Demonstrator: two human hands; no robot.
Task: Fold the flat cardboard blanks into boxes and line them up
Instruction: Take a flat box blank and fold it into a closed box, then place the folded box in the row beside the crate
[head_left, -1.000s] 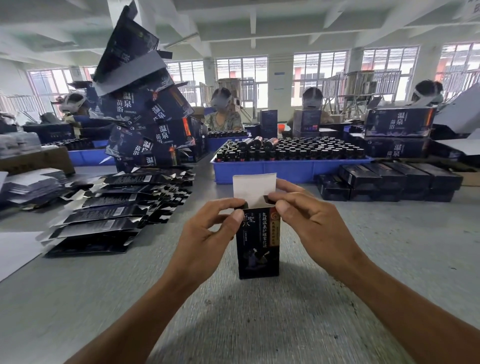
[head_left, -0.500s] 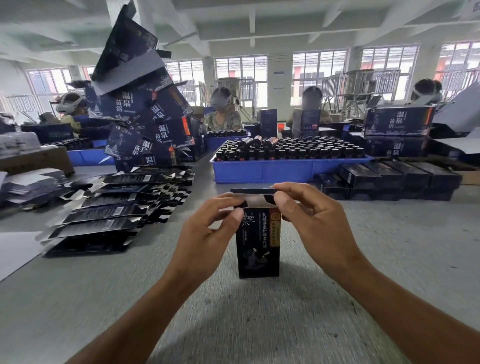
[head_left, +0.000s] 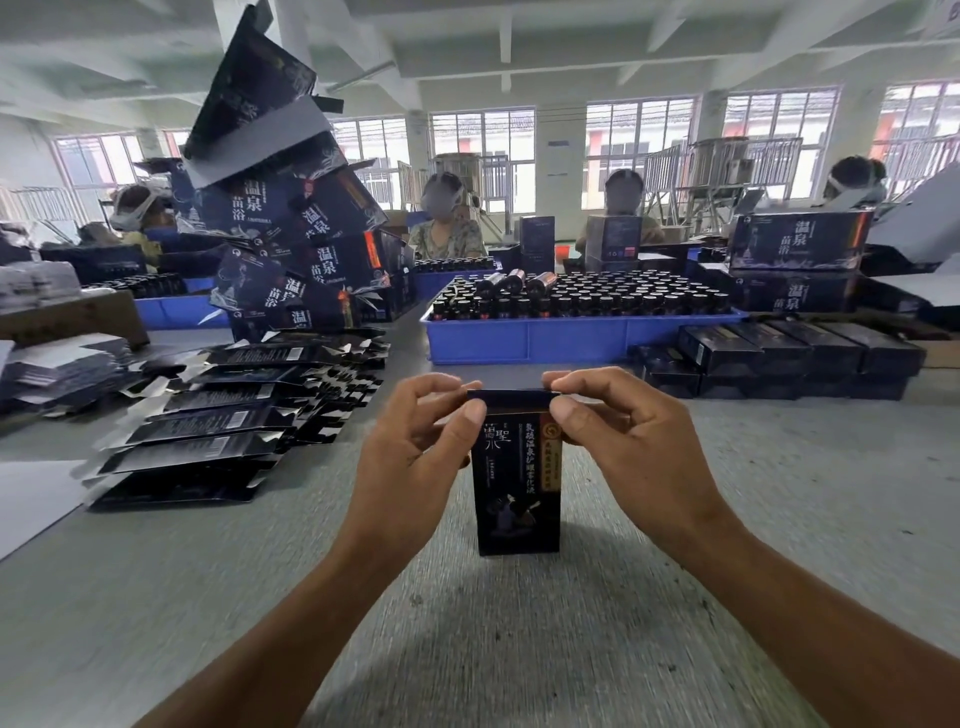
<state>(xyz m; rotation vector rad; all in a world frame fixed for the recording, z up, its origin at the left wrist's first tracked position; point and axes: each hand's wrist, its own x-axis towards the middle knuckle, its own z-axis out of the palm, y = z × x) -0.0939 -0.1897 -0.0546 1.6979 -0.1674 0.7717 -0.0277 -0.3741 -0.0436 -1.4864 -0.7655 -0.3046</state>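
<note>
Head view: dark carton (head_left: 518, 488) stands upright on the grey surface (head_left: 519, 649), centre frame, bottom edge on the surface. Front panel black w/ pale Chinese print: large chars near top left read 苗聖水 or close, a vertical column of smaller chars beside them, too fine to read fully. Red/gold vertical strip w/ round emblem on the right of the front. Lower front has a small figure illustration. Top flap lies folded over, near flat.

Left hand (head_left: 415, 457) pinches the carton's top left corner, thumb on front, fingers curled over the flap. Right hand (head_left: 628, 447) pinches the top right corner the same way. Both grips clamped on the carton.

Left of it, flat blanks (head_left: 208, 426) lie fanned in an overlapping row on the surface; barcodes & white print visible, unreadable. Behind them a heap of larger dark-blue cartons (head_left: 291, 228) printed 温泉 / 苗浴 in white. Same 温泉 苗浴 print on a big box (head_left: 797, 241) at right rear.

Blue tray (head_left: 571, 338) mid-rear holds many dark-capped bottles. Just right of it, a row of folded black boxes (head_left: 789, 358) lies side by side, touching. Other people sit at the far side of the surface.
</note>
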